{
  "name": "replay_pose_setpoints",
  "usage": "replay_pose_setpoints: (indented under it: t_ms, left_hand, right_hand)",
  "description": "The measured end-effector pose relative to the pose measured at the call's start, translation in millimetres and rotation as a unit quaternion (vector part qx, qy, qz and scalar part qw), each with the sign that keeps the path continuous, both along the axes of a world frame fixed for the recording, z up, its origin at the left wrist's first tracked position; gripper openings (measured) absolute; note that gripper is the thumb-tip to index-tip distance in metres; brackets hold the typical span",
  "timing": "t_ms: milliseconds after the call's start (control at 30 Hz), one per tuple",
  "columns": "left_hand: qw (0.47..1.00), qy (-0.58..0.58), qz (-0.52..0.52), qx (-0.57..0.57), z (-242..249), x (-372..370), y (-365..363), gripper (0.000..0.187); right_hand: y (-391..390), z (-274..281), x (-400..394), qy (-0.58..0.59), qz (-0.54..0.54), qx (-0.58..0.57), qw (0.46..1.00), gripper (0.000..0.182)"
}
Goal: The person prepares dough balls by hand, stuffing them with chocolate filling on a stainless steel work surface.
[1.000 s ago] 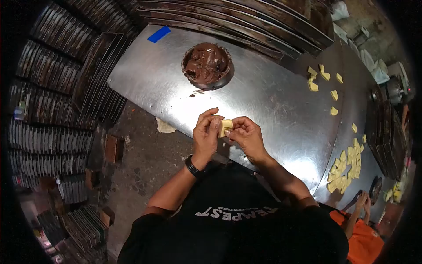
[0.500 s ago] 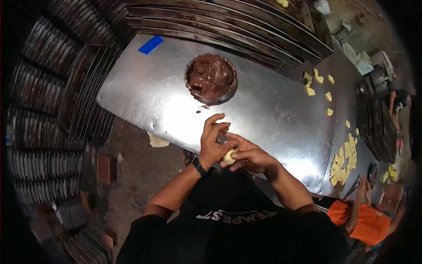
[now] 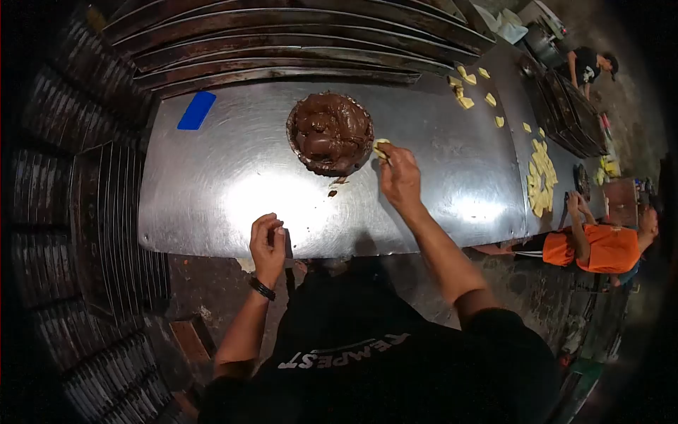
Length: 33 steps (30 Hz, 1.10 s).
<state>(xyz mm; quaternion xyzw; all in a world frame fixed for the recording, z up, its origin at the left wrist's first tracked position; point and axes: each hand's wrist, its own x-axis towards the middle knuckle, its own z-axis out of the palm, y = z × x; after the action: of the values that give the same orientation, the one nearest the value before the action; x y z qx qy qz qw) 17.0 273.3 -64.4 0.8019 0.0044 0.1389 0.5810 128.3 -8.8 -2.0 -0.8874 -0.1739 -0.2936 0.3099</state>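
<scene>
My right hand [image 3: 400,177] reaches over the steel table and pinches a pale yellow dough piece [image 3: 381,148] at its fingertips. That piece is just at the right side of a round bowl heaped with glossy brown chocolate paste [image 3: 330,133]. Near the table's front edge, my left hand [image 3: 268,244] is held with loosely curled fingers and the thumb apart; I see nothing in it. Dark smears mark its fingertips. Small brown drips [image 3: 332,193] lie on the metal below the bowl.
A blue scraper [image 3: 196,111] lies at the table's back left. Stacked dark trays [image 3: 282,60] line the back edge, with racks of trays [image 3: 120,233] on the left. Several dough pieces [image 3: 541,177] spread along the right. A person in an orange shirt [image 3: 600,247] works there; another person stands farther back.
My hands have parted. The right one has carried the dough piece forward to the bowl's side, while the left has moved away to the left. My view has shifted too.
</scene>
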Motion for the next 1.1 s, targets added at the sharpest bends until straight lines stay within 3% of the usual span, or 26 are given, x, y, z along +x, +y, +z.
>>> replay_pose_setpoints:
  t_ms: [133,167,267,333,367,400,500,567,600,700,833,867,1000,1100]
  left_hand:
    - [1.0,0.0,-0.017,0.001,0,-1,0,0.013]
    - [0.999,0.005,-0.012,0.041,3,-2,0,0.012]
    - [0.999,0.024,-0.014,0.018,2,-3,-1,0.012]
    - [1.0,0.015,-0.02,0.019,-1,-1,-2,0.011]
    - [1.0,0.012,-0.013,0.003,-3,0,-1,0.011]
    - [1.0,0.009,-0.006,-0.012,-6,2,0,0.01]
    - [0.989,0.068,-0.007,-0.131,-4,11,-5,0.017]
    - [0.955,0.163,-0.024,-0.247,29,23,-20,0.024]
    - [0.944,0.157,-0.06,-0.284,36,32,-31,0.032]
    - [0.906,0.18,-0.14,-0.357,84,49,-81,0.045]
    - [0.89,0.243,-0.249,-0.295,112,57,-149,0.057]
    - [0.88,0.245,-0.281,-0.294,109,55,-165,0.059]
    - [0.92,0.207,-0.231,-0.239,96,33,-232,0.028]
    - [0.931,0.244,-0.156,-0.22,85,16,-261,0.023]
  right_hand:
    - [27,-26,4,-0.035,-0.037,-0.036,0.998,0.031]
    - [28,-30,4,-0.014,-0.026,-0.039,0.999,0.03]
    - [18,-21,0,0.057,0.015,-0.062,0.996,0.023]
    - [10,-11,4,0.25,0.074,0.134,0.956,0.021]
    - [7,-5,4,0.339,0.104,0.23,0.907,0.02]
    - [2,3,-1,0.446,0.157,0.327,0.818,0.028]
    - [-13,-11,-21,0.497,0.211,0.58,0.609,0.04]
    - [-14,-2,-31,0.502,0.279,0.675,0.463,0.046]
    - [-16,4,-34,0.497,0.311,0.713,0.384,0.05]
    - [-22,17,-41,0.48,0.327,0.743,0.331,0.058]
    - [-59,27,-49,0.497,0.343,0.731,0.318,0.063]
    - [-77,14,-50,0.482,0.412,0.732,0.249,0.061]
    - [-135,-11,-72,0.505,0.361,0.742,0.253,0.053]
    - [-159,-29,-82,0.54,0.325,0.738,0.242,0.051]
